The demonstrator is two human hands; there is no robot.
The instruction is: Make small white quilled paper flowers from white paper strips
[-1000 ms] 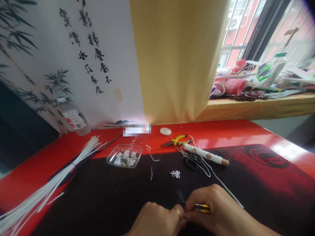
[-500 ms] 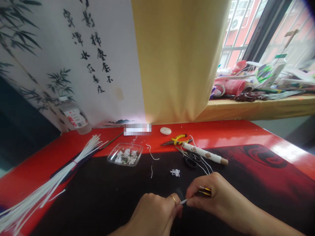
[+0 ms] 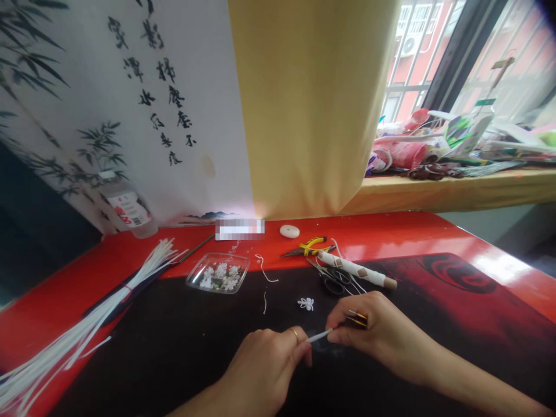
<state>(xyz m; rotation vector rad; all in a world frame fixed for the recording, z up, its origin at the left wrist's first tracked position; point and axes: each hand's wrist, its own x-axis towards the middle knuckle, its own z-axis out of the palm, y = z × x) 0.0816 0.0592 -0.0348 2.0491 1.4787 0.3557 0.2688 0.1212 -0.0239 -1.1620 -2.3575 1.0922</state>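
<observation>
A short white cord (image 3: 319, 336) is stretched between my two hands above the dark mat. My left hand (image 3: 269, 362), with a gold ring on one finger, pinches its left end. The thumb and forefinger of my right hand (image 3: 373, 327) grip the other end. A thin yellow-and-dark tool (image 3: 358, 318), possibly tweezers, is tucked in the right palm, mostly hidden by the fingers. Just beyond the hands lies a small white knotted cord ornament (image 3: 306, 304). A faint pale blur shows on the mat below the cord.
Black-handled scissors (image 3: 333, 284), yellow-handled pliers (image 3: 309, 248) and a white-wrapped stick (image 3: 358, 270) lie beyond my right hand. A clear tray (image 3: 191, 284) holds white flower pieces. White cord bundle (image 3: 125, 295) lies left; a bottle (image 3: 132, 214) stands at the back.
Both hands have risen slightly away from me and moved a little apart. More of the white cord now shows between them. The view has shifted slightly.
</observation>
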